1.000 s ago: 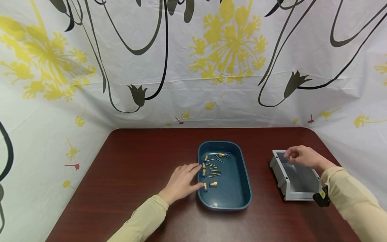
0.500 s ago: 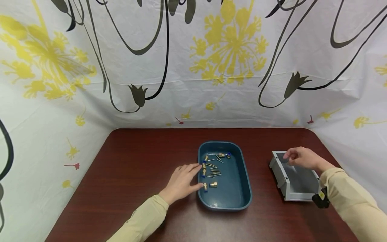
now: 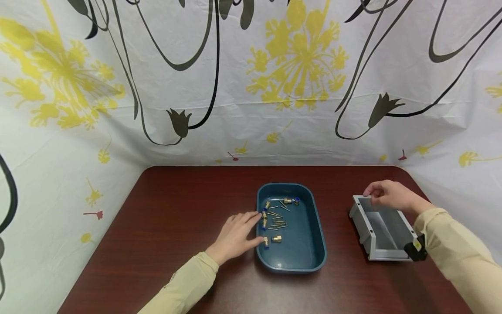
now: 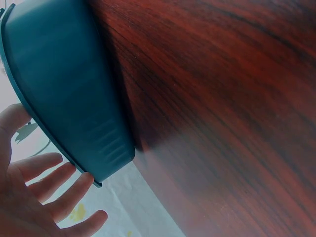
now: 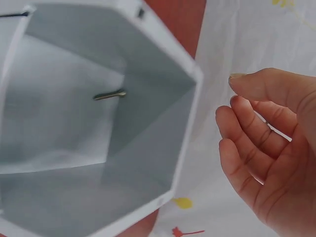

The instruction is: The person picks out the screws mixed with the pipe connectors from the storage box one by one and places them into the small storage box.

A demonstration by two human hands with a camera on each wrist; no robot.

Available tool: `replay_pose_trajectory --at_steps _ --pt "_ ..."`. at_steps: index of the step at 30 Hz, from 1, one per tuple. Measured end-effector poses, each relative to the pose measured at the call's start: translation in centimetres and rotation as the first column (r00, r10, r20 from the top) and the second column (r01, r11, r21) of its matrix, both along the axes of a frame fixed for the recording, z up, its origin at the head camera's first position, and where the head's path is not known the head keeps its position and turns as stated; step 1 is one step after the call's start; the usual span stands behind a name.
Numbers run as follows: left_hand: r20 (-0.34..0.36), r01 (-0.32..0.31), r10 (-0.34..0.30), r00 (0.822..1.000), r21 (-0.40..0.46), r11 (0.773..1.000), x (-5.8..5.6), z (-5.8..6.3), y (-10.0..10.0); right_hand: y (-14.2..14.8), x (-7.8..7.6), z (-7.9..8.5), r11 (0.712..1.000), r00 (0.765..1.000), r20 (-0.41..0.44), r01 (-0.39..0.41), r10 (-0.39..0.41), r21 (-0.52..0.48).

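Note:
My left hand [image 3: 235,235] rests its fingertips along the left rim of a blue tray [image 3: 310,235]. In the left wrist view, straight fingers [image 4: 74,195] touch that rim from outside. Inside the tray lie several thin screws [image 3: 279,223] and several brass fittings [image 3: 276,239] with blue ends. My right hand [image 3: 394,196] hovers above the back end of a grey bin [image 3: 370,240], its fingers loosely bent with nothing between them. The right wrist view shows one brass-coloured screw [image 5: 109,95] on the bin's floor.
The brown table [image 3: 188,196] carries the tray near its middle and the bin at the right. A patterned white cloth [image 3: 235,87] hangs behind and along the sides. A black wrist camera [image 3: 415,248] overlaps the bin's front right corner in the head view.
My right hand has let go of a small thing over the bin, then risen and shifted toward the bin's back rim. The left hand stays at the tray.

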State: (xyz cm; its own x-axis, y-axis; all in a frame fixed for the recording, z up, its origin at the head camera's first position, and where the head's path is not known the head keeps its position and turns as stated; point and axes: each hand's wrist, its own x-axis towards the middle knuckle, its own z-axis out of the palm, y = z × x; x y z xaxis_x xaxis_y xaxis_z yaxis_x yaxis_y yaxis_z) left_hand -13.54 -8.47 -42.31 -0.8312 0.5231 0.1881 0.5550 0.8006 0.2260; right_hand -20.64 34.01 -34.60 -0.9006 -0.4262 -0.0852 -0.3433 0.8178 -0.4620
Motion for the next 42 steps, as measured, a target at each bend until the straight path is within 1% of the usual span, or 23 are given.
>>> replay_pose_trajectory --at_steps 9,11,15,19,24,28,32,36,42 --pt "-0.006 0.004 -0.004 1.000 -0.004 1.000 0.0 0.1 0.0 -2.4 -0.6 2.2 0.998 0.996 -0.064 -0.069 0.069 0.007" --pt "-0.005 0.003 -0.003 1.000 -0.005 1.000 0.1 0.1 0.0 -3.2 -0.7 2.4 0.997 0.995 -0.053 -0.079 0.079 0.001" --pt "0.004 0.001 -0.001 1.000 -0.004 1.000 0.1 0.2 0.0 -5.0 -1.0 2.9 0.997 0.997 -0.002 -0.080 0.080 -0.022" --pt "0.009 -0.001 0.001 1.000 -0.001 1.000 0.2 0.2 -0.1 -7.0 -1.3 3.0 0.994 0.995 0.011 -0.102 0.103 -0.039" --pt "0.009 -0.004 0.004 1.000 0.005 1.000 0.1 0.1 -0.1 -9.7 -1.8 2.9 0.988 0.990 0.031 -0.136 0.139 -0.069" --pt "0.010 -0.006 0.006 1.000 0.009 1.000 0.1 0.0 0.0 -11.7 -2.2 2.5 0.983 0.984 0.043 -0.169 0.172 -0.077" --pt "0.013 -0.007 0.007 1.000 0.007 1.000 0.1 0.1 0.0 -13.6 -2.6 2.0 0.972 0.974 0.041 -0.221 0.224 -0.077" --pt "0.008 -0.002 0.002 1.000 0.011 1.000 0.1 0.1 0.0 -15.5 -2.8 1.2 0.962 0.963 0.056 -0.259 0.264 -0.086" --pt "0.004 0.003 -0.003 1.000 0.016 1.000 0.1 0.1 0.0 -17.9 -2.7 0.1 0.951 0.948 0.108 -0.288 0.300 -0.112"
